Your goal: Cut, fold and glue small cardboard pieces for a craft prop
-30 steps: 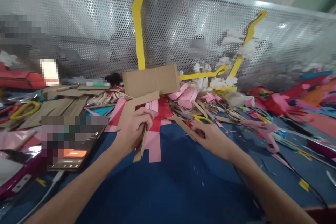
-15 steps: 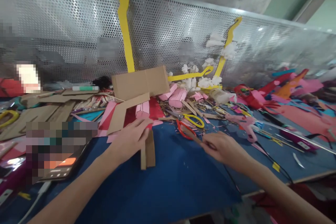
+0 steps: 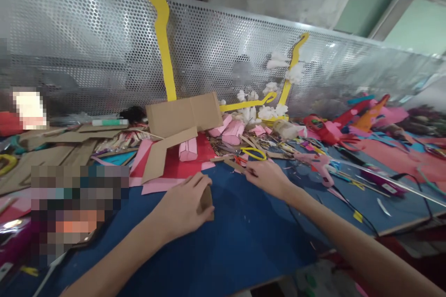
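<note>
1. Holding folded cardboard in left grip, over the bench.
2. With right grip, apparently pinching cardboard strip, long axis running forward and leftward.
3. With both pieces apart.

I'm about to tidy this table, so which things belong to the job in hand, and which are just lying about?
In hand:
folded cardboard piece, in the left hand
cardboard strip, in the right hand

Apparently just lying about:
pink glue gun, beyond the right hand
green-and-white tube, back left
</note>
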A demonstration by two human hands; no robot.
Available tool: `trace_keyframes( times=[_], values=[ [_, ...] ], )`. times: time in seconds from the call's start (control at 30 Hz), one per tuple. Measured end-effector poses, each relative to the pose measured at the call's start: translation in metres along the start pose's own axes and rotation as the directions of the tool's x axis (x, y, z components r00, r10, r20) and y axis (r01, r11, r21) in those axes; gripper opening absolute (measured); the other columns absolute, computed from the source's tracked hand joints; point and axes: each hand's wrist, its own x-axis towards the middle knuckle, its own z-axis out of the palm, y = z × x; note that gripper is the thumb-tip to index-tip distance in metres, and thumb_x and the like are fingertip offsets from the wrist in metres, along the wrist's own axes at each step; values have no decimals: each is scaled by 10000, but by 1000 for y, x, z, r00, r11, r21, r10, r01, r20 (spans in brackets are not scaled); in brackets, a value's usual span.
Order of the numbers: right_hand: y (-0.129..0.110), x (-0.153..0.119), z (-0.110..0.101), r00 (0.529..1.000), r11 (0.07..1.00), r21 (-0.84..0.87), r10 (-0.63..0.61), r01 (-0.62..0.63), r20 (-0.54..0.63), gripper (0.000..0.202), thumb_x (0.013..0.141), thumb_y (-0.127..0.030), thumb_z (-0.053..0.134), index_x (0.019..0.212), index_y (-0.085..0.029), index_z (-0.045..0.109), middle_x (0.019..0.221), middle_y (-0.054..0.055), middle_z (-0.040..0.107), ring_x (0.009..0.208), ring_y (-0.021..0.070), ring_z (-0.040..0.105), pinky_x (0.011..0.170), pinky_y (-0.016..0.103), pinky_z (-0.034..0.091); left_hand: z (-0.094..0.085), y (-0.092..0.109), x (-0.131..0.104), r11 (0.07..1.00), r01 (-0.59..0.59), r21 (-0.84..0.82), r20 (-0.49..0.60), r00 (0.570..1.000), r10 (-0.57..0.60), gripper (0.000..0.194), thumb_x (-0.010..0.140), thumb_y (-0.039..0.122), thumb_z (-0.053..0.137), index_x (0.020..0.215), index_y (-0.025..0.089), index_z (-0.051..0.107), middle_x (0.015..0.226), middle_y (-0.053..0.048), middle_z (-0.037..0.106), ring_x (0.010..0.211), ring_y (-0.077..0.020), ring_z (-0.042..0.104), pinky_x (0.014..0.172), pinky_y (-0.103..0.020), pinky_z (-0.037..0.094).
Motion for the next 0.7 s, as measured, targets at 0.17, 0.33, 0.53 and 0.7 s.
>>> trace_keyframes(
  times=[0.17, 0.33, 0.53, 0.7],
  values=[
    [-5, 12, -6, 998, 986, 160, -47, 53, -38, 250, 968, -357, 540, 766, -211, 568, 647, -15, 602, 586, 139, 532, 572, 248, 304, 2, -5, 3, 965, 3, -263, -21, 1000, -8, 500, 832, 32, 382, 1266, 267, 467, 1351, -71, 530, 930, -184, 664, 761, -315, 516],
    [-8, 24, -4, 979, 879, 453, -66, 147, -190, 180, 1012, -369, 467, 999, -215, 560, 845, 18, 647, 720, 157, 607, 669, 262, 455, 1, -11, 5, 903, 185, -387, 44, 982, -182, 410, 864, 193, 535, 1266, 251, 476, 1049, -42, 660, 882, -210, 659, 741, -320, 507],
    [-12, 21, 13, 980, 721, 678, 0, 139, -201, 197, 974, -357, 565, 1075, -202, 633, 910, 35, 679, 788, 168, 633, 716, 285, 495, -12, -19, 5, 971, 170, -167, 71, 984, -160, 147, 914, 308, 544, 833, 239, 645, 764, 6, 672, 689, -201, 625, 593, -294, 392],
    [-23, 5, 6, 977, 728, 653, -118, 208, -179, 165, 989, -319, 555, 1036, -210, 670, 962, 45, 696, 877, 176, 634, 792, 299, 502, -4, -25, 24, 953, 86, -289, 18, 996, -84, 132, 875, 230, 583, 854, 229, 713, 884, -1, 731, 809, -196, 663, 702, -289, 448]
  ],
)
